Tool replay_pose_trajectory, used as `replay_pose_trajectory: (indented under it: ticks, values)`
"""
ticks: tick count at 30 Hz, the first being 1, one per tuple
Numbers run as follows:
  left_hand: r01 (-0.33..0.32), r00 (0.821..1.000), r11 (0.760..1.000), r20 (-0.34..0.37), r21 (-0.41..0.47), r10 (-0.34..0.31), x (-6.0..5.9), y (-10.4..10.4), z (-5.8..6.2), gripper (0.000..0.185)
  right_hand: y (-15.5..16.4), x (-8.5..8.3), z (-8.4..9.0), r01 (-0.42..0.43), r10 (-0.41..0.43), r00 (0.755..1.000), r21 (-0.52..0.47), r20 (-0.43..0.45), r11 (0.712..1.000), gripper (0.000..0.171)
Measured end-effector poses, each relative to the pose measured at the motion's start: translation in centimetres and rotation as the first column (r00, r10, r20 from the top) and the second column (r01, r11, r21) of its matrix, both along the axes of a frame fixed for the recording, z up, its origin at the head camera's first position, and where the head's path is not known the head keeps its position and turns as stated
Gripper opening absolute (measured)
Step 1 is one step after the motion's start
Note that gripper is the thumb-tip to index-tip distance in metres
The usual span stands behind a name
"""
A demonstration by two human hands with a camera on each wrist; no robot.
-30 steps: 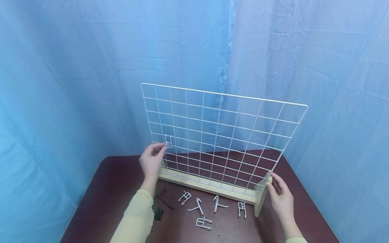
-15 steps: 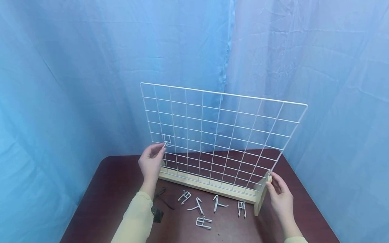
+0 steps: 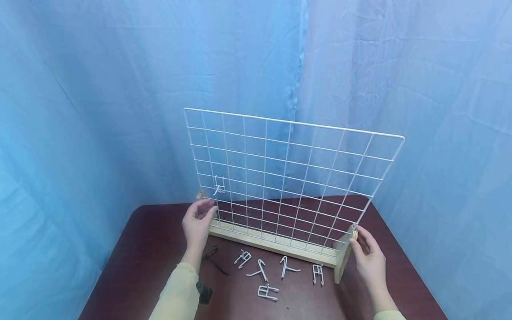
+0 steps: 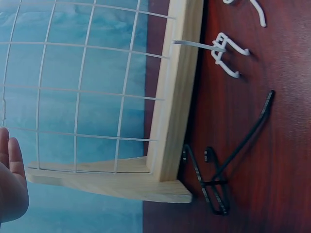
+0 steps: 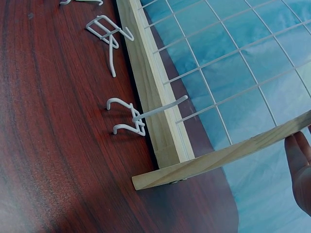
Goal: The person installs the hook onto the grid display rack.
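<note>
A white wire grid panel (image 3: 276,158) stands upright, leaning back, in a wooden base (image 3: 272,242). Toward its left side a white wire hook (image 3: 220,186) hangs from a horizontal wire. My left hand (image 3: 198,220) is just below that hook, thumb and fingers apart with nothing between them; in the left wrist view only part of it shows at the left edge. At the other end, my right hand (image 3: 370,255) holds the upper part of the base's wooden side piece (image 3: 342,260). Its fingers (image 5: 297,150) lie against that wood in the right wrist view.
Several loose white hooks (image 3: 268,292) lie on the dark red table (image 3: 160,235) in front of the base. A black hook (image 4: 214,187) lies near the base's left end, close to the left forearm. Blue curtains (image 3: 256,58) surround the table.
The left hand has let go of the white hook and dropped slightly below it; the hook stays hanging on the grid. The right hand keeps its hold on the side piece.
</note>
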State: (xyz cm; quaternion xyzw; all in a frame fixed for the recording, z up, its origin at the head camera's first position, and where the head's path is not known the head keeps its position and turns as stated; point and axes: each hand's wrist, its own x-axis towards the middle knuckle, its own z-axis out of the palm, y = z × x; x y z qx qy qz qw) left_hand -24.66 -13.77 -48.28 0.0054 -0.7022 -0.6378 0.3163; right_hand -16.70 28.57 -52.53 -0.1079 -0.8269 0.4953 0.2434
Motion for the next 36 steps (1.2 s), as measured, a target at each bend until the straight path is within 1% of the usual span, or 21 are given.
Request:
replay_pose_trajectory:
  ticks: [3, 7, 16, 23, 25, 32, 36]
  values:
    - [0.001, 1.0, 1.0, 0.031, -0.011, -0.001, 0.2, 0.0, -0.6, 0.026, 0.0, 0.0, 0.0, 0.002, -0.002, 1.0, -0.002, 0.006, 1.0, 0.041]
    - [0.021, 0.998, 1.0, 0.062, -0.016, -0.02, 0.6, 0.2, -1.4, 0.027, 0.0, 0.0, 0.0, 0.003, -0.003, 1.0, 0.002, 0.009, 1.0, 0.041]
    - [0.073, 0.994, 0.997, 0.081, -0.023, -0.07, 1.1, 0.6, -3.4, 0.029, -0.2, -0.1, 0.0, 0.009, -0.009, 1.0, -0.006, -0.009, 1.0, 0.04]
    - [0.117, 0.988, 0.993, 0.105, -0.004, -0.116, 1.5, 1.1, -4.7, 0.03, -0.2, 0.0, 0.1, 0.011, -0.011, 1.0, -0.007, -0.005, 1.0, 0.04]
    - [0.133, 0.984, 0.991, 0.12, -0.003, -0.132, 1.8, 1.4, -4.8, 0.031, -0.2, 0.0, 0.1, 0.011, -0.011, 1.0, -0.009, -0.003, 1.0, 0.04]
    - [0.221, 0.961, 0.975, 0.177, -0.035, -0.212, 4.0, 2.5, -2.6, 0.031, -0.2, 0.0, 0.1, 0.009, -0.009, 1.0, -0.022, -0.003, 1.0, 0.04]
    - [0.245, 0.953, 0.969, 0.195, -0.038, -0.234, 4.3, 2.7, -3.0, 0.032, -0.2, 0.0, 0.0, 0.005, -0.005, 1.0, -0.019, -0.005, 1.0, 0.04]
